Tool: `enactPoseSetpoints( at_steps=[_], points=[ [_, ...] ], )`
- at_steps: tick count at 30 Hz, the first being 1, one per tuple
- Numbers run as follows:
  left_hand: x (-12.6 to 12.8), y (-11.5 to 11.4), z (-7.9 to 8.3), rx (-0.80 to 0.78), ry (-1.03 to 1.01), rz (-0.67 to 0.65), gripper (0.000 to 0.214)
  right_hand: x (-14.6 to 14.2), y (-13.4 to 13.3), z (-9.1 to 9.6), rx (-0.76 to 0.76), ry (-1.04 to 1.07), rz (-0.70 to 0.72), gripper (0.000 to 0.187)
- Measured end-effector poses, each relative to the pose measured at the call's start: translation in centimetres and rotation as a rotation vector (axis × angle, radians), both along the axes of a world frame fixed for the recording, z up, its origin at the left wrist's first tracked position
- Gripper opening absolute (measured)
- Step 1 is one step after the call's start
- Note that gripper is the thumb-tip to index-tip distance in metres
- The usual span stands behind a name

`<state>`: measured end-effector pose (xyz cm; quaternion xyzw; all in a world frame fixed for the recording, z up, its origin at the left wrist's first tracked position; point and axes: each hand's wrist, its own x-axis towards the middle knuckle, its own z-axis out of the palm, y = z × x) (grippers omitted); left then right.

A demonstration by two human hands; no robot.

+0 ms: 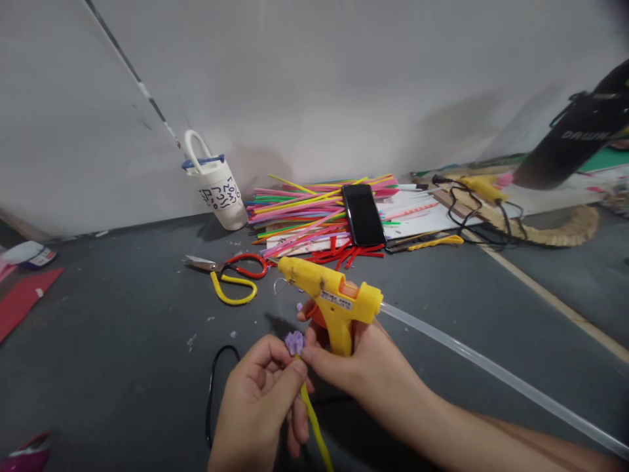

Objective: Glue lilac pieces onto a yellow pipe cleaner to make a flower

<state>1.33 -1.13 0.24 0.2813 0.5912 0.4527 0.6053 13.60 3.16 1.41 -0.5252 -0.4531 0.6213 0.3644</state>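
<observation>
Between the thumb and fingers of my left hand (268,396) is a yellow pipe cleaner (315,426), topped by a small purple flower (295,342). My right hand (356,354) is closed around the handle of a yellow hot glue gun (334,295), its nozzle pointing up and left. A long clear glue stick (472,357) runs out of the back of the gun toward the lower right. The thumb of my right hand reaches close to the flower; whether it touches it I cannot tell. Some fingers behind the gun are hidden.
Scissors (230,272) with red and yellow handles lie beyond my hands. A black phone (363,214) rests on many coloured pipe cleaners (299,213). A white cup (221,193) stands by the wall, a dark bottle (572,131) at right. A black cord (212,387) lies left.
</observation>
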Motion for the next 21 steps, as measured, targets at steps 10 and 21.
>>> enactPoseSetpoints(
  at_steps=[10,21],
  points=[
    [0.70,-0.21,0.64,0.037,0.173,0.043,0.029,-0.06,0.03,0.41,-0.063,0.038,-0.027,0.023],
    [0.43,-0.23,0.56,0.035,0.191,0.025,0.029,-0.15,-0.22,0.17,-0.099,0.199,-0.022,0.027]
  ],
)
